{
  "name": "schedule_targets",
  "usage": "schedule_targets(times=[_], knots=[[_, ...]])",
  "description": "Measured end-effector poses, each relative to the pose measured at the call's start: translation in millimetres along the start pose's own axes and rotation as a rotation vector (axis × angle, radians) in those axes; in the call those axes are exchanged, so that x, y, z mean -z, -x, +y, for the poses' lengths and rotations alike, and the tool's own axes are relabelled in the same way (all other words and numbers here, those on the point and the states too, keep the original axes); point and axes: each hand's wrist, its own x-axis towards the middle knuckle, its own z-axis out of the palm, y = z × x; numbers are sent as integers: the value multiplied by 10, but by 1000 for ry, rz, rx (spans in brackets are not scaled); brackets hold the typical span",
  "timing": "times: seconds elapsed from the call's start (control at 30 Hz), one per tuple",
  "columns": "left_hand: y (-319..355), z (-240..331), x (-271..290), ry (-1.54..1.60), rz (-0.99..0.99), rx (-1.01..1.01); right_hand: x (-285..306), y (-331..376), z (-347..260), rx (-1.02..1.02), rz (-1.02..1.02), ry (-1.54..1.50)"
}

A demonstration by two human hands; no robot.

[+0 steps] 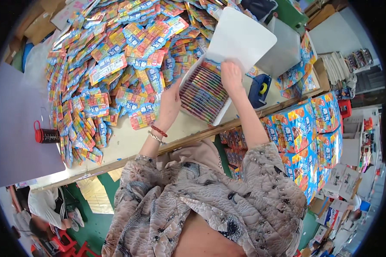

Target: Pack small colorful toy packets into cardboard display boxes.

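Observation:
A white cardboard box stands on the table with its lid raised at the far side. Inside, slim multicoloured packets are packed on edge in rows. My left hand grips the box's left wall, thumb near the rim and fingers partly hidden. My right hand is closed at the far right corner, by the fold of the lid; what its fingertips pinch, if anything, is hidden. A large heap of loose, flat, colourful packets spreads to the left and behind the box.
Right of the box sit a blue tape dispenser and a translucent plastic bin. Stacked blue-and-orange printed boxes stand beside the table at the right. A red-lidded bottle is at far left. Another person sits at lower left.

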Motion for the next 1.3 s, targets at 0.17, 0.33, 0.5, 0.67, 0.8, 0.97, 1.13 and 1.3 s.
schedule_targets(times=[0.17,0.33,0.5,0.67,0.8,0.97,1.13,1.3], knots=[[-208,-207,124,31,49,-141,108,-35,-132,164,-87,64],[-13,-12,170,-7,49,-15,418,-273,-318,310,-10,-143],[7,-228,68,90,104,-273,10,-787,-140,875,169,-11],[-9,-282,231,-46,-76,-377,-42,-662,-4,1062,-29,148],[-49,-262,360,-221,-202,-460,-40,-651,-62,1072,-48,178],[21,-240,421,-219,-324,-401,319,-1076,-419,855,-609,47],[64,-352,312,-80,-240,-401,-38,-1245,-745,895,-1042,-410],[64,-328,315,-115,-263,-374,-59,-1586,-436,806,-1145,-50]])
